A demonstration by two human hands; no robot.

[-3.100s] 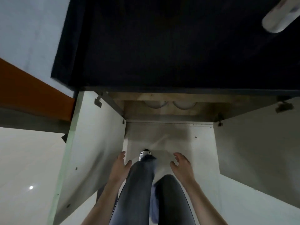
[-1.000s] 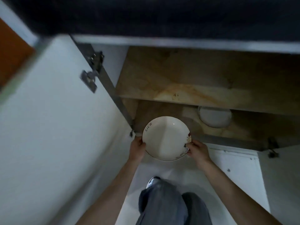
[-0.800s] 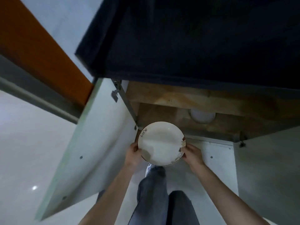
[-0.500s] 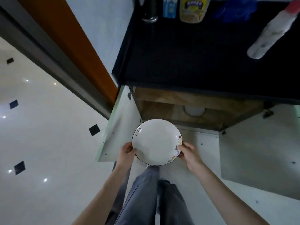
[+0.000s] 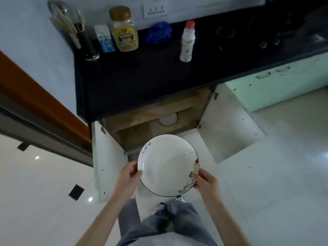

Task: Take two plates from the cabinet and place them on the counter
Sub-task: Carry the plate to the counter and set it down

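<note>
A white plate (image 5: 167, 164) with a dark rim, the word "Life" and small coloured pictures is held level in front of me, out of the cabinet. My left hand (image 5: 128, 176) grips its left edge and my right hand (image 5: 205, 181) grips its lower right edge. A second white plate (image 5: 167, 120) lies inside the open wooden cabinet (image 5: 156, 114), partly hidden under the shelf. The dark counter (image 5: 142, 77) runs above the cabinet.
Both white cabinet doors (image 5: 106, 162) (image 5: 229, 130) stand open to either side. At the back of the counter are a utensil holder (image 5: 85, 43), a small carton (image 5: 105, 39), a yellow jar (image 5: 124, 29), a blue scrubber (image 5: 158, 32) and a white bottle (image 5: 187, 41). A stove (image 5: 248, 31) sits at the right.
My hands took the plate out of the cabinet and lifted it. My view rose from the cabinet interior, so the counter top and its items now show.
</note>
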